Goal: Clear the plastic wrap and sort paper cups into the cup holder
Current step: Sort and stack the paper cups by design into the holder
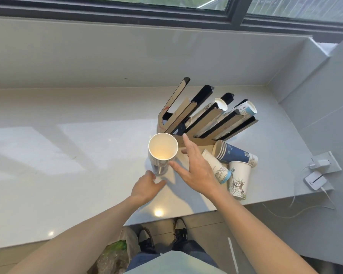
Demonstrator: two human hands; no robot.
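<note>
A stack of white paper cups [162, 153] stands upright on the white counter, mouth up, just in front of the cup holder [198, 117]. The brown and black holder has slanted slots; two slots on its right hold cup stacks, the left slots look empty. My left hand [149, 184] hovers low beside the stack's base, fingers curled and apart, holding nothing. My right hand [194, 169] is spread open right of the stack, not touching it. Loose cups [236, 155] lie on their sides behind my right hand. I cannot make out plastic wrap on the upright stack.
The counter [67, 155] runs left and ends at a front edge near me. A white charger and small device [315, 180] with cables sit at the right edge. A bag with plastic [115, 256] lies on the floor by my feet. A window wall stands behind.
</note>
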